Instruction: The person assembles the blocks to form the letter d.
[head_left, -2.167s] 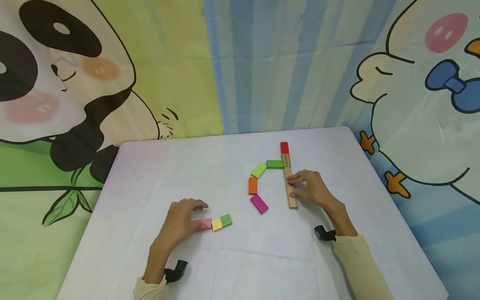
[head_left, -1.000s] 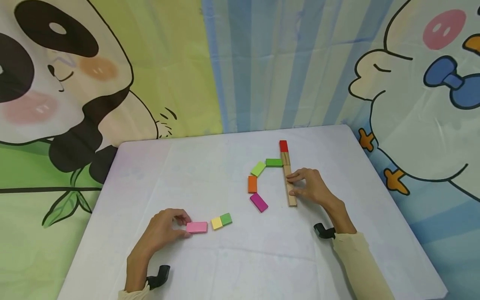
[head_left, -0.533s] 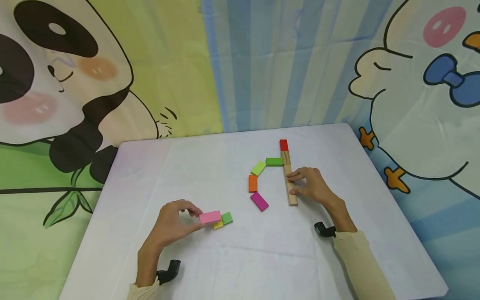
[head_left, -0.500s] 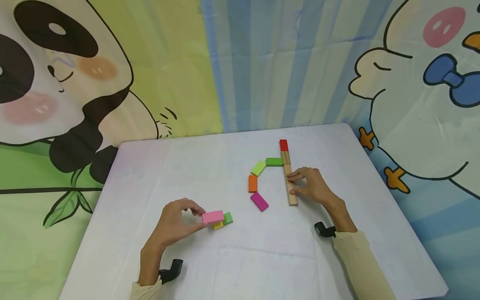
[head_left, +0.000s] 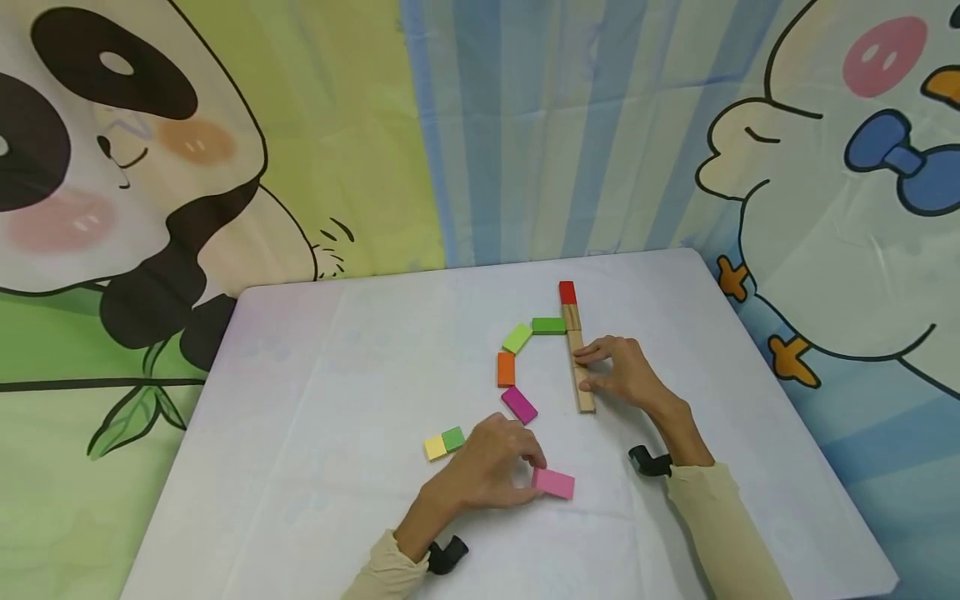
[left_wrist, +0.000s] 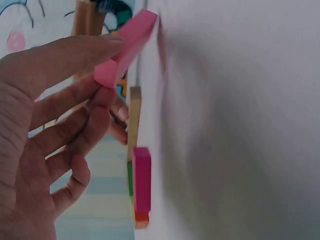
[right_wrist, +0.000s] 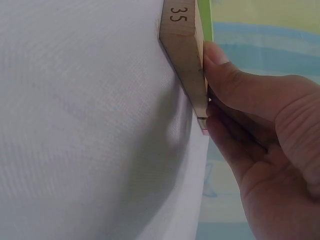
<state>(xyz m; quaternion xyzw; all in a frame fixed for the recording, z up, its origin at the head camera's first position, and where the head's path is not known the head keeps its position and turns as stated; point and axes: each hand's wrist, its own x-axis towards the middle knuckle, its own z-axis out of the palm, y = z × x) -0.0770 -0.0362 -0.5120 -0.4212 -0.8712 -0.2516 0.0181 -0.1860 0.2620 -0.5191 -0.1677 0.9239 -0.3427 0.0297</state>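
Observation:
My left hand (head_left: 487, 465) pinches one end of a pink block (head_left: 553, 483) between thumb and fingers, below the magenta block (head_left: 519, 405). In the left wrist view the pink block (left_wrist: 131, 45) is tilted, its far end close to the white surface. My right hand (head_left: 633, 379) touches the side of the long wooden strip (head_left: 581, 375) with thumb and fingertips. The right wrist view shows the wooden block's end marked 35 (right_wrist: 178, 16). A green block (head_left: 549, 326) meets the strip, and a light green block (head_left: 517, 338) and an orange block (head_left: 506, 369) curve down to the magenta one.
A red block (head_left: 567, 292) tops the wooden strip. Left of the curve, a yellow block (head_left: 435, 447) and a green block (head_left: 453, 439) lie touching on the white tabletop (head_left: 337, 350). A cartoon-printed curtain (head_left: 525, 125) stands behind.
My left hand has carried the pink block right and toward the near side, away from the yellow and green blocks. My right hand stays at the wooden strip.

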